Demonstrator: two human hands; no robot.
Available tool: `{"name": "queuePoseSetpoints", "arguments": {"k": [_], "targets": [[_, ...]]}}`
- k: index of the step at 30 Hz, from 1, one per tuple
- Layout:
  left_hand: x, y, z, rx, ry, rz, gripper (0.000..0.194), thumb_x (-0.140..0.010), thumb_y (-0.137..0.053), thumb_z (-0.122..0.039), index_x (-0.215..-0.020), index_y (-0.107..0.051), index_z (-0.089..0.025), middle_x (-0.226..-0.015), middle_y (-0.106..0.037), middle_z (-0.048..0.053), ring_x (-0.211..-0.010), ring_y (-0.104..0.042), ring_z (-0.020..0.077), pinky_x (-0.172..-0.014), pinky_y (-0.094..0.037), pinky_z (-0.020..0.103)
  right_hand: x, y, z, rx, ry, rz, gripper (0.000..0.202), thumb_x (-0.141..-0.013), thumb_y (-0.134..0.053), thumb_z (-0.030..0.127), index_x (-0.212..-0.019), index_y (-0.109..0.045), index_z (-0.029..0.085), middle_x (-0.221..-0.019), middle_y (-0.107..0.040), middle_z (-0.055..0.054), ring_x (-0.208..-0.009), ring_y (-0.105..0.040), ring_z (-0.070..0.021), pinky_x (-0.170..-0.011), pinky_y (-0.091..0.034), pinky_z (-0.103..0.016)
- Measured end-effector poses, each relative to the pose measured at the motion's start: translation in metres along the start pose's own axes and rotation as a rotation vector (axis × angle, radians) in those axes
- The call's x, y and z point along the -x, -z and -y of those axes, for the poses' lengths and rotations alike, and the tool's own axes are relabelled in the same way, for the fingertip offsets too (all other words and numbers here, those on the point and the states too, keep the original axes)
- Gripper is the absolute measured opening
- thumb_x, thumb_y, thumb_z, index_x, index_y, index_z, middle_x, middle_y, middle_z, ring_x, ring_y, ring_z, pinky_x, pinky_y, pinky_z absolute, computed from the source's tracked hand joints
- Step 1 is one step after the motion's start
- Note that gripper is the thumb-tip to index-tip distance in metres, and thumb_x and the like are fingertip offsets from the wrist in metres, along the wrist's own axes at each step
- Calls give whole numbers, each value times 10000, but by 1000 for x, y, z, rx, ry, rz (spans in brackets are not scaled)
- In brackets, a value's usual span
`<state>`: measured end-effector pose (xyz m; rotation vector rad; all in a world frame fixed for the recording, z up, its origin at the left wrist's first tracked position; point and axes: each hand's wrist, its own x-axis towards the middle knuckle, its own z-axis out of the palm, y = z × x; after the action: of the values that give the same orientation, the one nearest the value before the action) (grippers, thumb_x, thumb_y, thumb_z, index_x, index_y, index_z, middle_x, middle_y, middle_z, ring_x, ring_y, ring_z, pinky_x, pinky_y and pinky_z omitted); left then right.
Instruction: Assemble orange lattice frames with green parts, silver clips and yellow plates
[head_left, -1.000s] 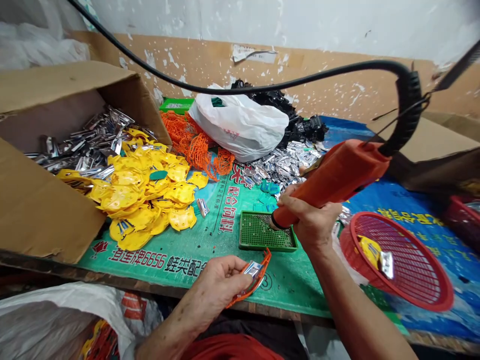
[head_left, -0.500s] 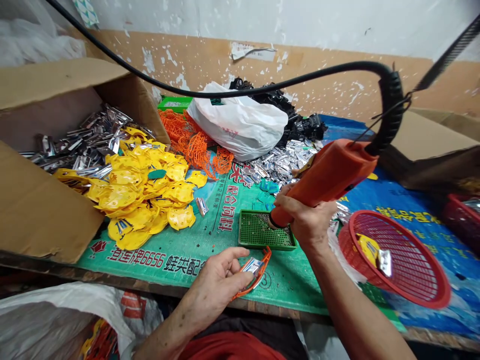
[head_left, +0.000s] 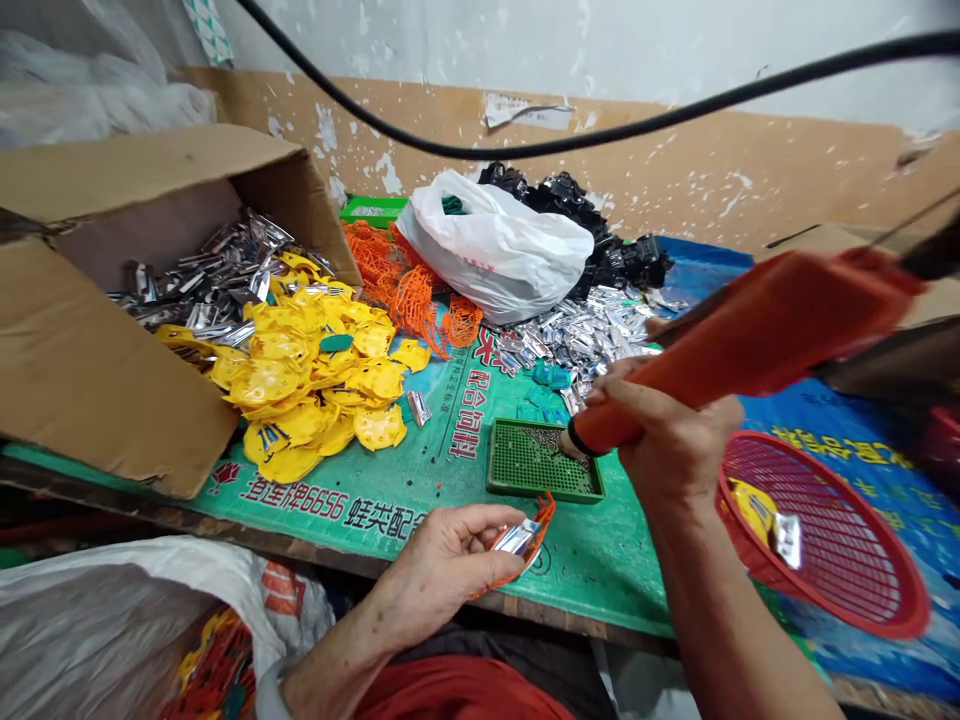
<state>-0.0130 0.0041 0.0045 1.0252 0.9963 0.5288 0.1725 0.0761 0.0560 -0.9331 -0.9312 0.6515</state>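
Observation:
My left hand, near the table's front edge, pinches a silver metal piece together with an orange plastic piece. My right hand is wrapped round an orange-red power tool, which is tilted, its black-ringed tip at the right part of a green tray. Small metal screws lie in that tray. Whether the tip touches them I cannot tell. The tray sits just beyond my left hand, on the green sheet.
A cardboard box of metal pieces and yellow parts stand left. Behind are orange parts, a white bag, black parts and silver pieces. A red basket sits right; a black cable hangs overhead.
The power tool in my right hand has tilted flatter, its rear end farther right, and its tip has shifted slightly within the tray. The view has shifted a little. My left hand keeps its pinch.

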Motion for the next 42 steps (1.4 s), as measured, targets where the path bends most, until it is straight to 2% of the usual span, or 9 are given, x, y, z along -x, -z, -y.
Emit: {"name": "queuePoseSetpoints", "arguments": {"k": [4, 7, 11, 15, 21, 26, 35, 40, 42], "targets": [[0, 1, 6, 132, -30, 139, 472, -639, -699, -97, -1093, -687, -225, -879, -642, -21, -763, -517, 109, -665, -356, 216, 9, -1, 36, -131, 25, 90, 342, -603, -673, 100, -921, -674, 225, -603, -599, 39, -511, -552, -144, -521, -463, -304], [1, -1, 7, 190, -53, 164, 491, -618, -678, -45, -1071, -695, -233, -911, -640, -21, -821, -530, 121, -731, -369, 230, 23, 3, 55, -201, -30, 224, 378, -684, -655, 121, -1042, -648, 243, -667, -615, 19, -584, -575, -153, -570, -499, -314], [0, -2, 6, 199, -38, 161, 502, -618, -690, -70, -1097, -673, -218, -783, -584, -40, -698, -483, 99, -660, -346, 232, 44, 8, 65, -250, -134, 331, 498, -712, -751, 242, -1181, -583, 238, -733, -611, 3, -639, -584, -162, -623, -551, -338], [-1, 1, 11, 161, -52, 158, 495, -640, -707, -125, -1123, -641, -212, -721, -506, -61, -628, -419, 84, -596, -302, 235, 59, 9, 64, -300, -196, 405, 542, -733, -747, 245, -1233, -537, 260, -777, -618, -3, -667, -583, -158, -661, -567, -344], [-2, 2, 14, 112, -84, 138, 429, -640, -714, -162, -1063, -651, -192, -693, -496, -59, -628, -425, 93, -603, -313, 251, 69, 9, 64, -295, -253, 369, 526, -738, -731, 242, -1223, -531, 269, -811, -613, -17, -715, -573, -165, -706, -567, -356], [-3, 0, 12, 70, -75, 89, 483, -612, -718, -173, -1089, -639, -181, -702, -520, -51, -627, -450, 102, -607, -330, 261, 69, 9, 62, -301, -259, 391, 513, -740, -719, 238, -1215, -529, 271, -789, -603, 2, -696, -578, -158, -712, -563, -359], [-4, -1, 16, 90, -73, 86, 455, -624, -719, -174, -1075, -657, -189, -701, -521, -51, -621, -447, 93, -594, -331, 238, 69, 14, 59, -229, -209, 412, 544, -741, -727, 238, -1245, -524, 270, -802, -604, -18, -709, -576, -183, -699, -565, -396], [-2, -4, 14, 134, -67, 121, 396, -655, -687, -166, -1050, -679, -194, -715, -561, -38, -634, -469, 103, -605, -352, 237, 58, 20, 39, -164, -157, 494, 152, -813, -637, 406, -939, -647, 322, -608, -539, 18, -514, -531, -164, -518, -531, -355], [-1, -7, 11, 152, -72, 124, 361, -661, -690, -186, -1022, -697, -190, -732, -593, -20, -664, -499, 119, -620, -371, 240, 56, 20, 36, -153, -140, 487, 178, -847, -577, 454, -950, -649, 327, -571, -527, 23, -472, -512, -157, -491, -509, -346]]}}
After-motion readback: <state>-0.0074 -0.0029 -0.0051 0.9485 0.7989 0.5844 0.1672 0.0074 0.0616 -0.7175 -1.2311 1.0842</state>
